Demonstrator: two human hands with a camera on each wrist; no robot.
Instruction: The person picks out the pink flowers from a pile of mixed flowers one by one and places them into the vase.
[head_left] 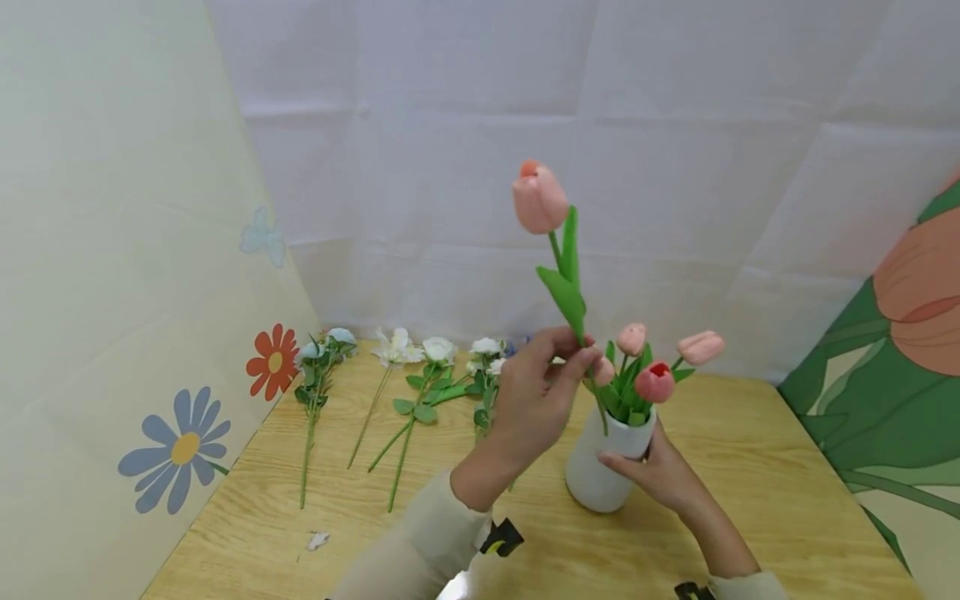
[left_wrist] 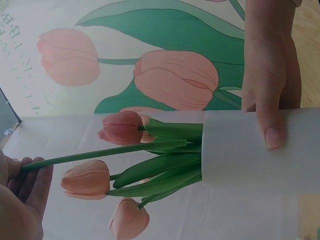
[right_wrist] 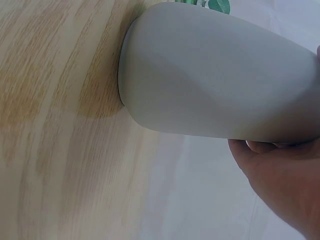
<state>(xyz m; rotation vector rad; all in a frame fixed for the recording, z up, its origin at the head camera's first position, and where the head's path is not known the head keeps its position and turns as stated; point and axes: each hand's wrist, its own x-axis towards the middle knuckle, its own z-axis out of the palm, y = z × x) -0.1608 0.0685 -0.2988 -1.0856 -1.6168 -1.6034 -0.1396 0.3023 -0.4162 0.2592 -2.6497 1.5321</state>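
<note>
A pink tulip (head_left: 542, 200) with green leaves is raised above the table, its stem pinched between the thumb and fingers of my left hand (head_left: 534, 392). In the left wrist view, the lower end of that stem (left_wrist: 100, 153) points at the vase mouth, in front of the other blooms. My right hand (head_left: 667, 473) grips the white vase (head_left: 600, 468) near its upper part, thumb across the front. Several pink tulips stand in the vase, among them a darker pink tulip (head_left: 655, 382). In the right wrist view, the vase body (right_wrist: 210, 75) hides most of the right fingers.
Left of the vase, on the wooden table (head_left: 255, 517), lie a pale blue flower stem (head_left: 309, 417), a white flower (head_left: 397, 347), a white rose (head_left: 438, 350) and more white blooms (head_left: 487, 347). A small white scrap (head_left: 318, 541) lies near the front. White cloth (head_left: 450, 167) hangs behind.
</note>
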